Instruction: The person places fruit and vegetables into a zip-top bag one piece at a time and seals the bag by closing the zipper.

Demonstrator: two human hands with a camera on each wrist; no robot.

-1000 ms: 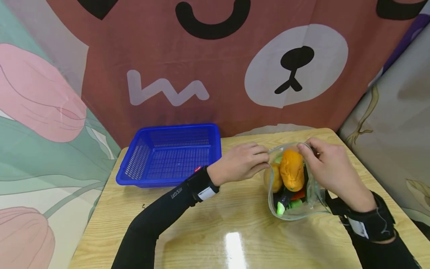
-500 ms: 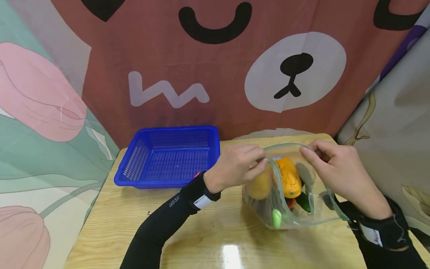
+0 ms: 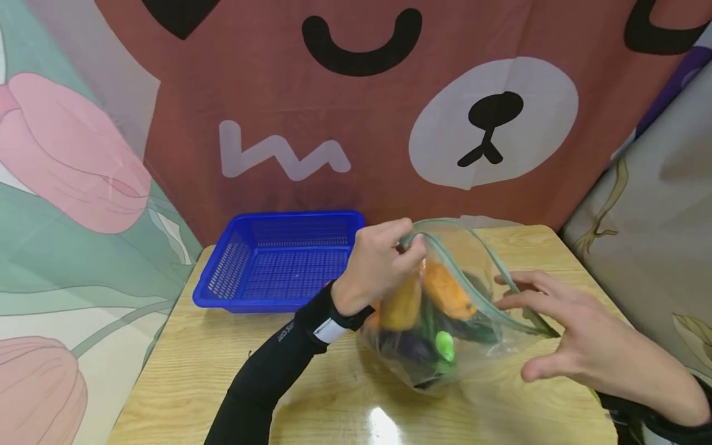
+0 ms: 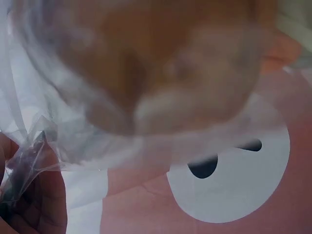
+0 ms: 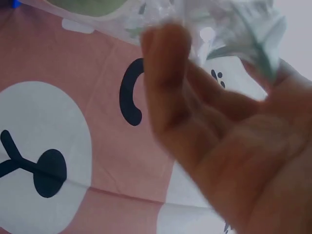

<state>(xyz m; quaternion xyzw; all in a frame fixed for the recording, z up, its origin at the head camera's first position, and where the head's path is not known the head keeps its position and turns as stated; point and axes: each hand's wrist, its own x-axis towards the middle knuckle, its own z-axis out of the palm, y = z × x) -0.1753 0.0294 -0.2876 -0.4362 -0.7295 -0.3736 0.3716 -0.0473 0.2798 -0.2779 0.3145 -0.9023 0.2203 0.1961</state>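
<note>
A clear zip bag (image 3: 484, 364) with a pale green zip rim hangs tilted at the right of the table, its mouth gaping. My left hand (image 3: 378, 262) pinches its upper left corner. Through the film show an orange pumpkin-like piece (image 3: 445, 293), a yellowish rounded piece (image 3: 402, 306) and a dark purple eggplant-like piece (image 3: 408, 346) with a bright green tip. Beside the rim's right corner my right hand (image 3: 589, 340) is spread, thumb apart from the fingers. In the right wrist view the bag's green zip (image 5: 261, 48) passes close to the fingers. Bag contents blur in the left wrist view.
A blue plastic basket (image 3: 222, 290) stands at the back left of the wooden table (image 3: 311, 383), just beyond my left forearm. A printed bear cloth (image 3: 378, 123) hangs behind the table's far edge.
My left hand has raised the bag's corner and drawn the bag leftward, tilting it. My right hand has let go of the rim, moved downward and spread its fingers.
</note>
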